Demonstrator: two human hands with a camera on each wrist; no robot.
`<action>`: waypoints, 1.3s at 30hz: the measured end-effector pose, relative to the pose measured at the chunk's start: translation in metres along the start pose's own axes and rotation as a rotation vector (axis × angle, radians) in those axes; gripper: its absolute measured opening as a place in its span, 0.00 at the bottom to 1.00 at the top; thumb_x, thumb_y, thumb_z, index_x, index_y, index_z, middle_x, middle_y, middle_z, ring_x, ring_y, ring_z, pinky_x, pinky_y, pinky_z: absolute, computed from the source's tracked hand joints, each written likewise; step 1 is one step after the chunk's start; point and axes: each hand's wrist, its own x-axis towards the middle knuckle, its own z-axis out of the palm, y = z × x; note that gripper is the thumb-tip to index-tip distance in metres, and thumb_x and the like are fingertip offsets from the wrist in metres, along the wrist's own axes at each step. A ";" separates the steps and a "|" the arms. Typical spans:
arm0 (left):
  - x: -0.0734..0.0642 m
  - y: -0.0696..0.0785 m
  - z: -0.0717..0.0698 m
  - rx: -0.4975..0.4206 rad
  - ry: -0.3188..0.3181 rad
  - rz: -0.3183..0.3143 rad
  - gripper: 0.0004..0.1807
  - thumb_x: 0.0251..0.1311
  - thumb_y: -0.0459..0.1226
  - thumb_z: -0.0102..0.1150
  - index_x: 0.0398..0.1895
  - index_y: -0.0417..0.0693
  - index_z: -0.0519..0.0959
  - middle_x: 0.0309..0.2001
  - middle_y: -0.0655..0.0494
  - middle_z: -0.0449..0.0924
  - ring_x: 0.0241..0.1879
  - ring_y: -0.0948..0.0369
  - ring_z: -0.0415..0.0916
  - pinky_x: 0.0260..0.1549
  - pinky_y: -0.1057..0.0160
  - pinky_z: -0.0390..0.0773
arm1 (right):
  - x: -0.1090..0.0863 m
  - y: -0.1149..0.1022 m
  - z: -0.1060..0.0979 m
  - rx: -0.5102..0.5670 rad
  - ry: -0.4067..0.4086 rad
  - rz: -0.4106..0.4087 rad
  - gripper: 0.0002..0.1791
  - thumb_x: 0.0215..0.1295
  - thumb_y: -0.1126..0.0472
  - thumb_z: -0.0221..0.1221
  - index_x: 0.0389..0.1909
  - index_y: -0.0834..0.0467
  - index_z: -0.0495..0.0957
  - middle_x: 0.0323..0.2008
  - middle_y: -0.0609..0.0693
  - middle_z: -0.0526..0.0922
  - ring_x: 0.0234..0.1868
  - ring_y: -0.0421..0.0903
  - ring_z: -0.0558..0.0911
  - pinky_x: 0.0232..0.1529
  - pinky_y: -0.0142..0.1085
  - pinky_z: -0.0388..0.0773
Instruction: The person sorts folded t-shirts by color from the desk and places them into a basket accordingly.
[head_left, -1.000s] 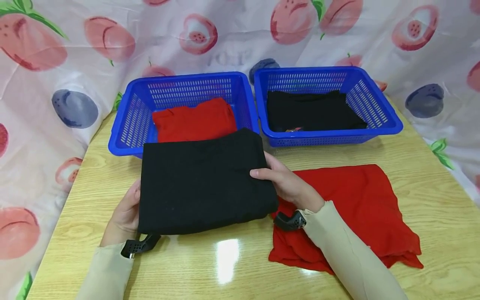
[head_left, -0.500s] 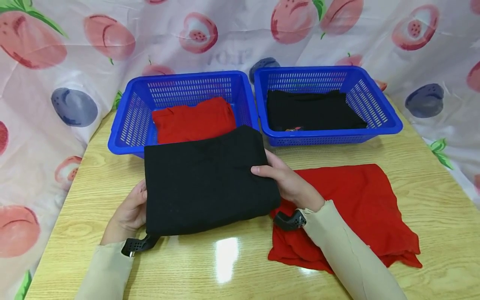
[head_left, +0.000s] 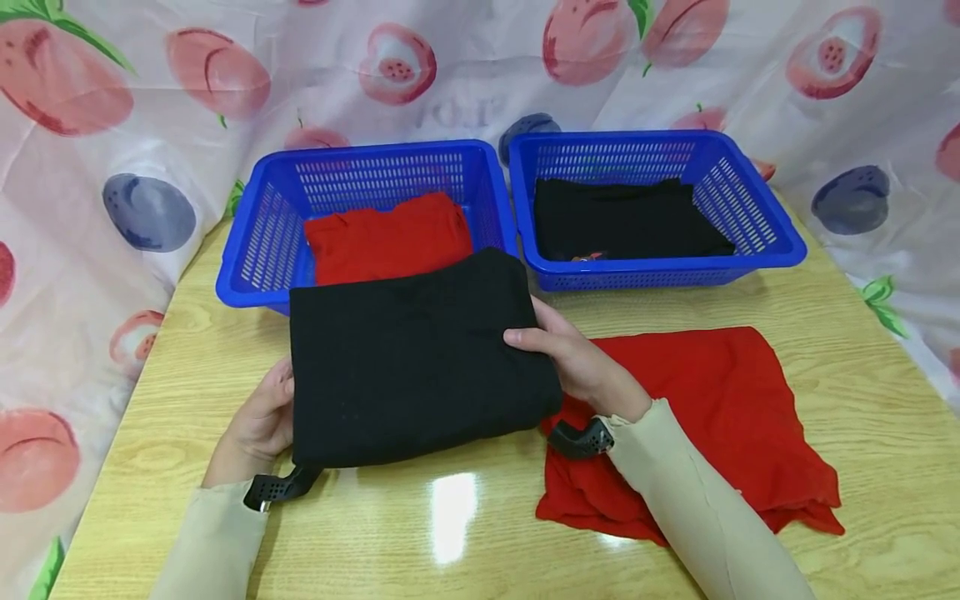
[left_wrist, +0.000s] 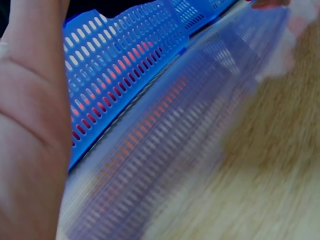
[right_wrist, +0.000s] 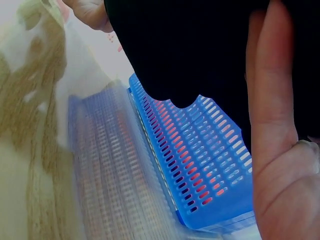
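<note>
A folded black garment [head_left: 420, 367] is held up over the table, its far edge overlapping the front of the left basket in the head view. My right hand [head_left: 581, 362] grips its right side, thumb on top and fingers underneath. At the left edge, my left hand [head_left: 258, 417] holds the garment with the thumb beside the edge; its other fingers are mostly hidden behind the cloth. In the right wrist view the garment [right_wrist: 185, 45] looks nearly solid black, and part of the left hand [right_wrist: 92, 12] shows beside it.
The left blue basket [head_left: 247, 250] contains a folded red garment [head_left: 386, 237]. Beside it, another blue basket [head_left: 780, 242] contains a folded black garment [head_left: 622, 221]. A red garment [head_left: 697, 417] lies on the wooden table [head_left: 360, 542], partly under the right forearm. A fruit-print sheet [head_left: 465, 67] hangs behind.
The black garment has shifted slightly to the right, and more of my left thumb shows at its edge. The right hand has risen a little; the baskets and red garments stay put.
</note>
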 end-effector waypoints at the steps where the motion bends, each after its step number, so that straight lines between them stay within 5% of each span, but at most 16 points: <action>1: 0.000 0.000 0.001 0.002 0.004 -0.001 0.16 0.64 0.28 0.40 0.55 0.40 0.64 0.45 0.48 0.75 0.41 0.57 0.75 0.42 0.61 0.75 | 0.000 0.000 0.000 -0.001 0.000 -0.003 0.26 0.63 0.64 0.45 0.62 0.57 0.52 0.55 0.59 0.65 0.49 0.53 0.73 0.50 0.46 0.71; 9: 0.002 -0.001 0.005 0.010 0.013 0.042 0.16 0.63 0.29 0.42 0.54 0.38 0.64 0.44 0.47 0.75 0.41 0.56 0.75 0.42 0.61 0.75 | 0.000 0.000 0.001 0.008 0.012 -0.027 0.24 0.63 0.63 0.45 0.60 0.58 0.54 0.52 0.61 0.66 0.47 0.53 0.74 0.47 0.46 0.73; 16: 0.007 -0.005 0.008 0.006 -0.011 0.058 0.26 0.61 0.30 0.46 0.63 0.41 0.56 0.52 0.47 0.71 0.47 0.55 0.72 0.47 0.59 0.71 | -0.006 -0.005 -0.001 0.010 0.038 -0.032 0.28 0.63 0.64 0.45 0.64 0.55 0.51 0.53 0.59 0.65 0.48 0.52 0.73 0.47 0.45 0.73; 20: 0.011 -0.005 0.014 0.045 0.033 0.080 0.32 0.61 0.29 0.47 0.67 0.43 0.50 0.56 0.48 0.68 0.49 0.56 0.71 0.49 0.59 0.71 | -0.007 -0.009 0.000 0.013 0.059 -0.050 0.29 0.63 0.63 0.45 0.65 0.54 0.51 0.54 0.59 0.64 0.48 0.52 0.74 0.47 0.45 0.73; 28: 0.030 0.004 0.035 0.392 0.154 0.121 0.34 0.64 0.29 0.40 0.69 0.46 0.39 0.69 0.47 0.40 0.62 0.56 0.55 0.54 0.60 0.66 | -0.007 -0.018 -0.002 0.038 0.128 -0.105 0.30 0.62 0.59 0.48 0.65 0.54 0.51 0.56 0.57 0.64 0.49 0.49 0.72 0.47 0.41 0.73; 33: 0.045 0.008 0.055 0.629 0.280 0.104 0.33 0.64 0.25 0.33 0.70 0.55 0.40 0.68 0.48 0.46 0.59 0.55 0.62 0.47 0.58 0.71 | -0.007 -0.021 -0.004 0.083 0.091 -0.170 0.33 0.62 0.57 0.49 0.68 0.50 0.49 0.62 0.55 0.56 0.53 0.49 0.66 0.50 0.40 0.71; 39: 0.067 0.016 0.082 0.829 0.479 0.088 0.38 0.63 0.28 0.43 0.69 0.66 0.41 0.62 0.46 0.61 0.47 0.56 0.75 0.39 0.61 0.75 | -0.009 -0.028 -0.005 0.146 0.072 -0.258 0.33 0.63 0.58 0.50 0.67 0.53 0.50 0.56 0.54 0.63 0.47 0.46 0.71 0.41 0.36 0.76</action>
